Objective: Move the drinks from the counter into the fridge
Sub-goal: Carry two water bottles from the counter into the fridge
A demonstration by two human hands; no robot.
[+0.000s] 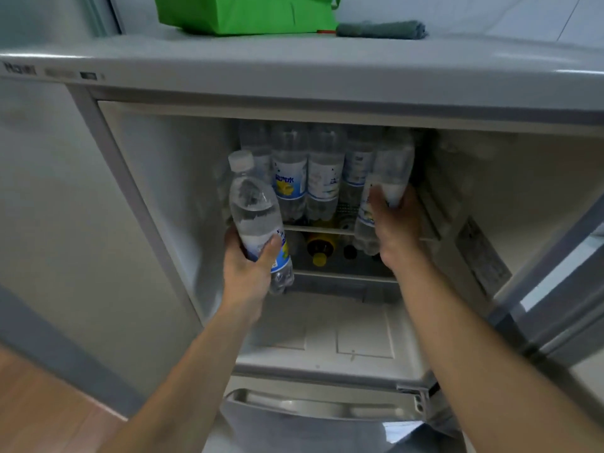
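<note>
Each hand grips a bottle inside the fridge.

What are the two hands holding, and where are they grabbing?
Left hand grips a water bottle around its lower labelled part. Right hand grips another water bottle around its middle.

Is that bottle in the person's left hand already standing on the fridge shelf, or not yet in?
Not yet in. The left hand holds the bottle tilted, in front of the shelf, where other bottles stand upright.

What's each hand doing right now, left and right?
Left hand: closed around a clear water bottle, outside the shelf.
Right hand: gripping another water bottle at the upper shelf.
</note>
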